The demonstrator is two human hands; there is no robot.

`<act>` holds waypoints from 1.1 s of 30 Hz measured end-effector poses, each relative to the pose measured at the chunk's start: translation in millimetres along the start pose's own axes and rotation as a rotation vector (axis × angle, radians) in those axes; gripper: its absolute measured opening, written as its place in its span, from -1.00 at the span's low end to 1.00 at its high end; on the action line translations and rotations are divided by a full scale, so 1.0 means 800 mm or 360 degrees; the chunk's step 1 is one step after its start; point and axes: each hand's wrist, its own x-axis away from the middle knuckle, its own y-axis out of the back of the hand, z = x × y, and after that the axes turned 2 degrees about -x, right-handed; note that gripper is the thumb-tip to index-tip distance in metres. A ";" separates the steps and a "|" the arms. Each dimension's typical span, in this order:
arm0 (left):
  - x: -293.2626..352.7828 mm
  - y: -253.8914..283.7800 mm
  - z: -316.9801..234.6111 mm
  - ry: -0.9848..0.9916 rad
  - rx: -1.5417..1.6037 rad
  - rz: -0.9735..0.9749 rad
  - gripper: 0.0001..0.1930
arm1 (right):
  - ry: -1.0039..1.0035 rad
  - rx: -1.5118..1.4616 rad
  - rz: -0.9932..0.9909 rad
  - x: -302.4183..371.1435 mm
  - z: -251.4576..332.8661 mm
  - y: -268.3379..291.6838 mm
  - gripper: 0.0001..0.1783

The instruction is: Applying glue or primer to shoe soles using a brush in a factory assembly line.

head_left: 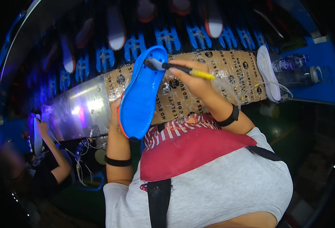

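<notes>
1. Grey shirt [213, 182] cloth and a dark red apron [198, 154] lay nearest the camera, with black bands [117, 161] around both forearms.
2. Just beyond, the blue sole [140, 102], edged in orange-red, was held up at a tilt over the near side of the table [84, 104], its far end reaching toward the back.
3. The left hand [115, 114] gripped the sole's left edge low down; its fingers were clamped on it, though most were hidden behind.
4. The right hand [194, 79] had its fingers closed around the black and yellow handle of a brush [190, 71], whose bristles met the sole's inner surface near the far end.
5. Printed brown cardboard [190, 99] covered the table's middle; bare metal showed to the left.
6. At the cardboard's right end stood a white sole [268, 74], with clear bottles [291, 62] beside it.
7. Behind ran a row of blue holders [167, 38], with more shoe parts [116, 36] above.
8. Far left, a co-worker's hand [42, 128] was on a shoe piece [37, 138].
</notes>
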 end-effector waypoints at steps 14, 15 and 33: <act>0.070 -0.084 -0.121 -0.1291 -0.0914 -0.0290 -0.17 | 0.0232 -0.0050 -0.0062 0.011 0.046 0.047 -0.73; 0.057 -0.124 -0.151 -0.1276 -0.1079 0.0449 -0.21 | 0.0262 -0.0011 -0.0088 0.012 0.036 0.052 -0.72; -0.004 -0.230 -0.296 -0.2530 -0.2531 -0.1602 0.01 | -0.0141 -0.0258 -0.0068 0.020 0.019 0.067 -0.70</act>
